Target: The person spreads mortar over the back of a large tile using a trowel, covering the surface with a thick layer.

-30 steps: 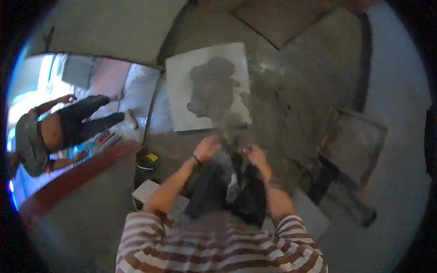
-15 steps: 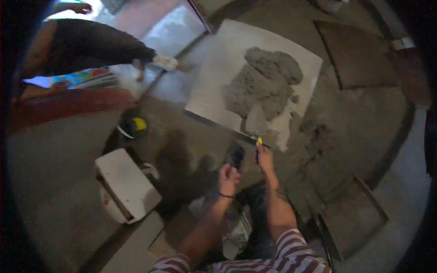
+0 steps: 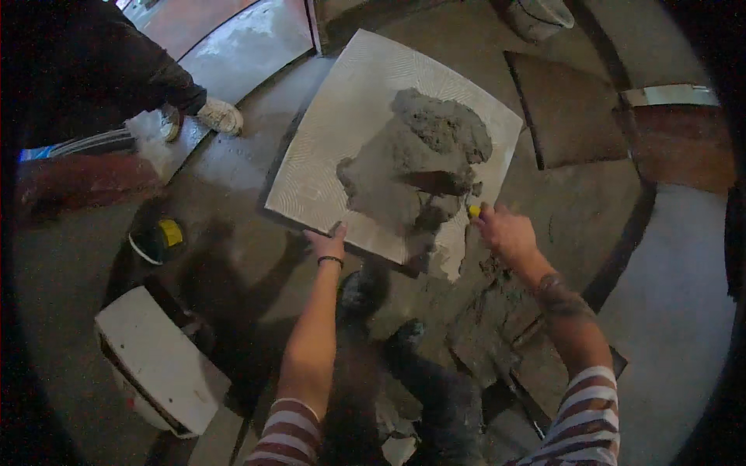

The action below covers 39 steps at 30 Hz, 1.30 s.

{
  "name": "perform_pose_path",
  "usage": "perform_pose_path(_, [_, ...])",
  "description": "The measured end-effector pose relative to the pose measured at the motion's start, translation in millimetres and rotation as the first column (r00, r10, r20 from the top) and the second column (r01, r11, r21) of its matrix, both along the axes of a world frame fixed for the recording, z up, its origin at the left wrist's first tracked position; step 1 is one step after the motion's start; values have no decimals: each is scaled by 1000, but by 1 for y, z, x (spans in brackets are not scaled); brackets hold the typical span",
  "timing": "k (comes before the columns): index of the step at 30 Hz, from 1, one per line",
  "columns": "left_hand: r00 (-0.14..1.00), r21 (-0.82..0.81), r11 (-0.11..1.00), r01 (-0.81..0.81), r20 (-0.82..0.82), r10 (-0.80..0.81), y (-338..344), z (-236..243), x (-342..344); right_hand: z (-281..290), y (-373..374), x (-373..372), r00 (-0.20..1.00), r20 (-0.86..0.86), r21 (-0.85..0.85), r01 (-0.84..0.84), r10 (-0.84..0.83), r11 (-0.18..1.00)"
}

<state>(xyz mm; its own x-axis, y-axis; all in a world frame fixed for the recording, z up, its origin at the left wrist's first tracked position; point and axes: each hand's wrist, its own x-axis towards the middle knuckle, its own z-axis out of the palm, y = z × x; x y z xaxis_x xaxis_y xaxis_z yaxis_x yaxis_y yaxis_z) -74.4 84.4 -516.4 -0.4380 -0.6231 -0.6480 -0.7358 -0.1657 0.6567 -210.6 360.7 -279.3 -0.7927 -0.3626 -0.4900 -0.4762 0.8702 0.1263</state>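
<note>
Left hand (image 3: 327, 243), splayed, has reached the tile (image 3: 315, 169); right hand (image 3: 509, 235) grips the trowel (image 3: 474, 210).

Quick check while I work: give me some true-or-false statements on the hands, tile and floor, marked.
1. The right hand grips a trowel showing yellow on its handle. True.
2. The left hand holds another trowel. False: it is at the tile's near edge.
3. Grey cement lies on the tile. True.
4. The cement covers the tile completely. False: bare tile shows.
5. A white box is left of the left hand. True.
</note>
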Motion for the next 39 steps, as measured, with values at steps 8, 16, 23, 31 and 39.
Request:
perform_pose_path(8, [943, -45, 997, 59, -324, -70, 9, -68, 26, -38, -7, -77, 953, -260, 77, -142, 157, 987])
perform_pose_path(16, [952, 265, 960, 91, -306, -6, 13, -34, 25, -67, -15, -126, 947, -322, -105, -28, -7, 994])
perform_pose_path(23, [838, 183, 979, 92, -544, 23, 7, -62, 20, -45, -24, -138, 993, -34, -88, 106, -109, 990])
perform_pose_path(31, [728, -253, 939, 234, -594, -342, -77, -153, 67, -31, 12, -45, 963, -265, -192, -10, -42, 981])
perform_pose_path(39, [851, 357, 934, 5, -492, 184, 24, -21, 9, -93, 87, -119, 904, -400, -184, 81, -150, 980])
